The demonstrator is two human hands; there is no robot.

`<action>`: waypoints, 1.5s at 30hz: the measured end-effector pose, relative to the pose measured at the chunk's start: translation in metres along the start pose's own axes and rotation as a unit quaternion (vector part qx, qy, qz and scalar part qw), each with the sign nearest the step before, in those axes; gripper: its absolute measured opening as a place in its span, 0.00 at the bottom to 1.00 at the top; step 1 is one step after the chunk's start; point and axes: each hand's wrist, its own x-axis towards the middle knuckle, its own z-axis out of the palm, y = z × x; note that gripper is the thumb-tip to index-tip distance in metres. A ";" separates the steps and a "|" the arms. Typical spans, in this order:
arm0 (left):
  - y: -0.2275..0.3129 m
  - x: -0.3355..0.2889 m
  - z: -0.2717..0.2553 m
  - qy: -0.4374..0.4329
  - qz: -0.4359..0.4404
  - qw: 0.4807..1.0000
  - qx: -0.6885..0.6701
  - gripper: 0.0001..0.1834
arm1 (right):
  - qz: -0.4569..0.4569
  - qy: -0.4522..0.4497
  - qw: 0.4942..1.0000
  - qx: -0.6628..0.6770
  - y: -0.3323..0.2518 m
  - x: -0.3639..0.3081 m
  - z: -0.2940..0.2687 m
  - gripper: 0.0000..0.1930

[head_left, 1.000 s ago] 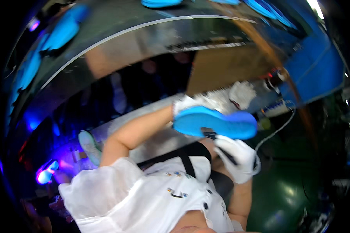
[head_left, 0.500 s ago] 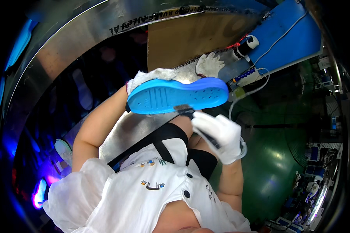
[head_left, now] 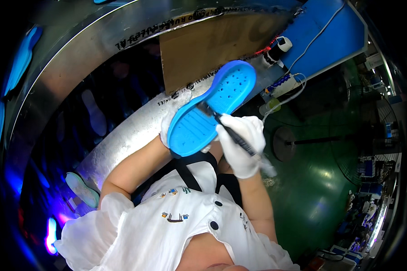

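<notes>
A blue shoe sole (head_left: pixel 195 124) is tilted up in front of me, its hollowed, studded side facing me. My left hand (head_left: pixel 168 118), in a white glove, grips it by the left edge from behind; most of the fingers are hidden, with a bit of glove showing under the right edge. In my white-gloved right hand (head_left: pixel 243 143) is a brush (head_left: pixel 233 133) with a dark handle. Its bristles are on the sole's inner face, around the middle near the ridges. The right fingers are wrapped round the handle.
Beyond the sole, a brown cardboard sheet (head_left: pixel 203 49) stands by a curved metal rim (head_left: pixel 77 58). At the back right are a blue panel (head_left: pixel 323 36) and a power strip (head_left: pixel 285 86) with a white cable. Other soles (head_left: pixel 94 113) lie left, and a fan stand (head_left: pixel 285 143) is right.
The sole has turned from nearly level to steeply slanted, its far end swinging up. The brush has moved from its lower edge onto its inner face. A white glove shape beyond it no longer shows.
</notes>
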 end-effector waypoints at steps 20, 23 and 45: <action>0.163 -0.144 0.219 0.021 0.565 0.611 0.554 0.39 | 0.200 0.008 0.907 0.372 -0.019 -0.037 -0.009 0.13; 0.129 -0.174 0.242 0.411 0.435 0.068 0.798 0.27 | 0.218 0.020 0.902 0.372 -0.007 -0.050 -0.012 0.13; -0.037 -0.067 -0.061 0.001 0.373 0.342 0.863 0.14 | 0.518 0.171 0.772 0.328 0.022 -0.093 0.001 0.12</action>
